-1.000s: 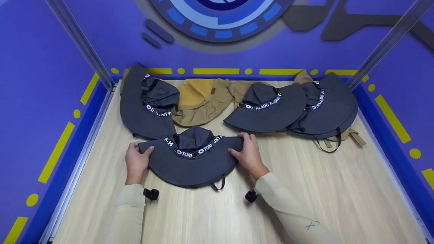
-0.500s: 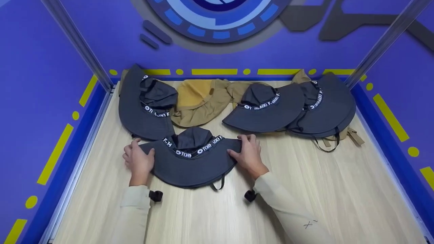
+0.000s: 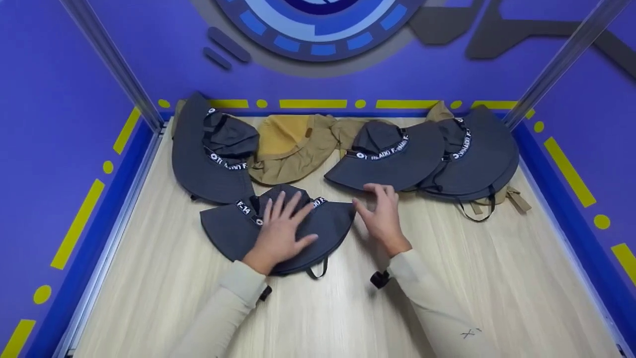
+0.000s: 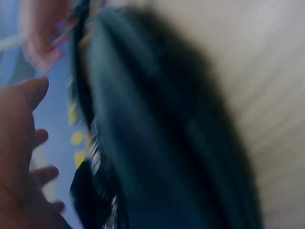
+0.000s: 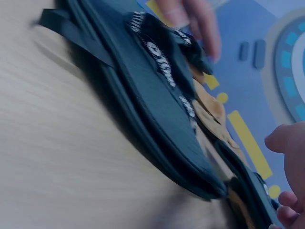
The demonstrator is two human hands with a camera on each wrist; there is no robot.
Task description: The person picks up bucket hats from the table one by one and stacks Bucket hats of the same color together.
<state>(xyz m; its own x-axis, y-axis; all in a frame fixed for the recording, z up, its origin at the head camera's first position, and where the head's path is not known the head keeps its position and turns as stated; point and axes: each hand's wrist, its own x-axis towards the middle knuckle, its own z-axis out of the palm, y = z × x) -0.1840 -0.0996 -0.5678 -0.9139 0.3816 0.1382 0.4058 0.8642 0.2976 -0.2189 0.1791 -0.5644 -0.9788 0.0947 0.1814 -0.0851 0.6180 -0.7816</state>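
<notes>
Head view: step judged to be mid-handling of one hat, both hands about it, neither gripping it.
Front dark hat (image 3: 328,226): lay on the near side of the row, brim half-round, lettered band partly covered, black strap loop (image 3: 325,266) at its lower edge.
Left hand (image 3: 280,233): over crown and brim; grip spread, fingers fanned; contact could not be told, the left wrist view being blurred.
Right hand (image 3: 381,214): just beside the brim's right tip; grip loosely spread, thumb apart from bent fingers, pinching nothing.
Next move: judged to call for a flat palm if pressing, or thumb and fingers on the brim's edge if lifting.
Rear row: far-left dark hat (image 3: 196,169); mustard-and-tan hat (image 3: 293,144); middle dark hat (image 3: 397,166); far-right dark hat (image 3: 492,154), tan strap (image 3: 519,201) below.
Bench: pale, wood-grained top (image 3: 308,323).
Left wall (image 3: 44,124): blue-violet, yellow dashes and dots.
Left post (image 3: 115,64): metal, at the corner.
Rear wall (image 3: 164,59): blue-violet, round emblem (image 3: 323,49) above.
Right post (image 3: 566,64): metal, matching.
Right wall (image 3: 596,124): same yellow marks.
</notes>
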